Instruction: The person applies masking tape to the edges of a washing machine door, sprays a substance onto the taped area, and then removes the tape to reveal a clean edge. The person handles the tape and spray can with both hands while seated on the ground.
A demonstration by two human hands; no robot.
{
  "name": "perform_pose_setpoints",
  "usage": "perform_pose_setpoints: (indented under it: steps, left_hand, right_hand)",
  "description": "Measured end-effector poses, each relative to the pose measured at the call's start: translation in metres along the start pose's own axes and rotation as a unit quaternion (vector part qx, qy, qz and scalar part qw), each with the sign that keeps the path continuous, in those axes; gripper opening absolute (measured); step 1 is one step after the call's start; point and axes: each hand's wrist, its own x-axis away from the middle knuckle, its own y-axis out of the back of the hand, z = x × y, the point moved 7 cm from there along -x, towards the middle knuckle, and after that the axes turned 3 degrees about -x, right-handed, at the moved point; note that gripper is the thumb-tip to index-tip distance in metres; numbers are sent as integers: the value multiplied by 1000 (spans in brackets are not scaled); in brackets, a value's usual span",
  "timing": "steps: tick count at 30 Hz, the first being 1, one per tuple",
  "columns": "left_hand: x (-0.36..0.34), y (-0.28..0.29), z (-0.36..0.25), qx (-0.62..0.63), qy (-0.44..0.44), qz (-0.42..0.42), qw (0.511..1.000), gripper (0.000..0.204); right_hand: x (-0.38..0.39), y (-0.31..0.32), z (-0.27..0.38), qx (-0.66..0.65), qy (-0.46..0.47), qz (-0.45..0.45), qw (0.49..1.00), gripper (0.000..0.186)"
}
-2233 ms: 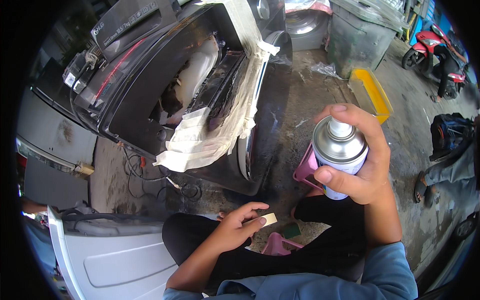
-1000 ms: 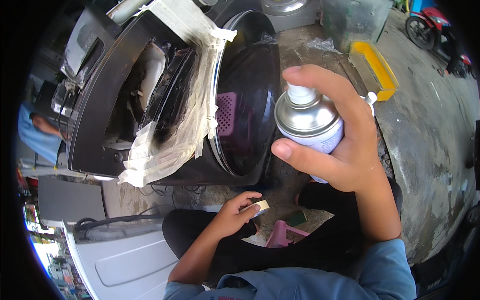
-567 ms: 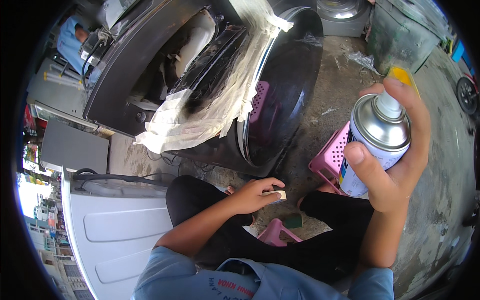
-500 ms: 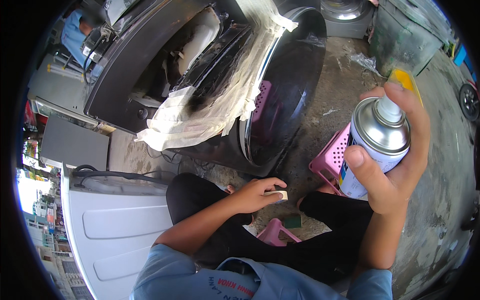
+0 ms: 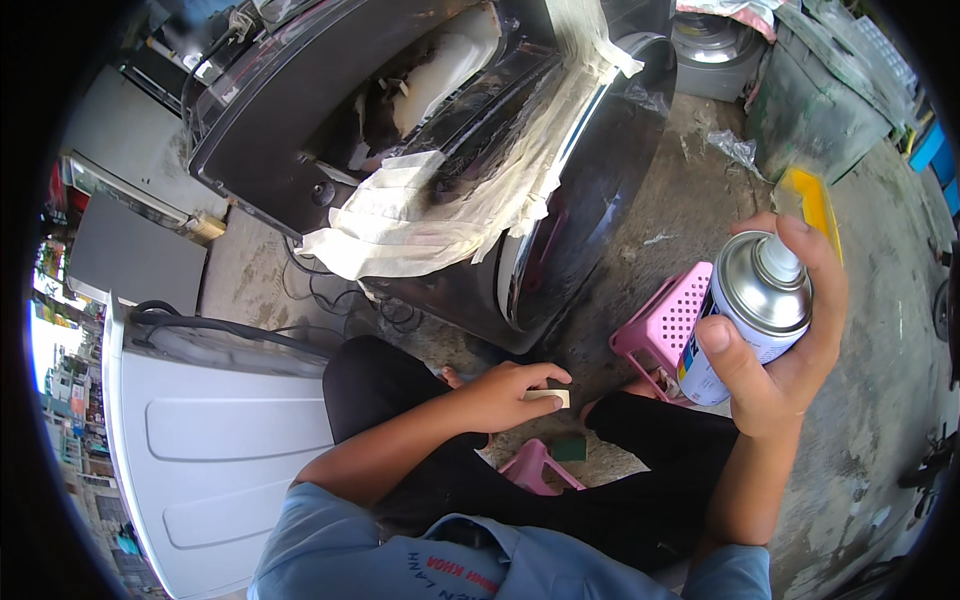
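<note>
Soft, even daylight falls on the concrete floor (image 5: 860, 400), leaving faint shadows. The spray can (image 5: 755, 290) glints sharply on its metal shoulder; the dark appliance (image 5: 250, 150) shows little shine, its deepest recess perhaps too dim to read. Far left, a white patch (image 5: 52, 345) is blown out (fisheye bending warps that side), within black corners.

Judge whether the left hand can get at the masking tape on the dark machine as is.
Likely yes, perhaps leaning in: the masking tape lies exposed on the dark machine, ahead of the left hand, nothing seen covering it. A cream tape roll occupies that grip.
</note>
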Motion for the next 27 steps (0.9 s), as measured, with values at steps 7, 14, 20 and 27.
perform_pose_setpoints:
  steps: [7,14,20,27]
  left_hand:
    - [8,3,-3,-9,-62,-17,998,38]
    - [18,4,3,-30,-82,-25,996,42]
    - [24,7,-10,6,-21,1,1000,47]
    - [15,-3,18,11,-47,-10,999,60]
  right_hand:
    - [1,-6,7,-23,-8,7,1000,73]
    - [-1,-40,39,-19,92,113,989,86]
    - [3,-21,29,-45,32,61,997,90]
    - [-1,-35,69,-153,27,169,973,89]
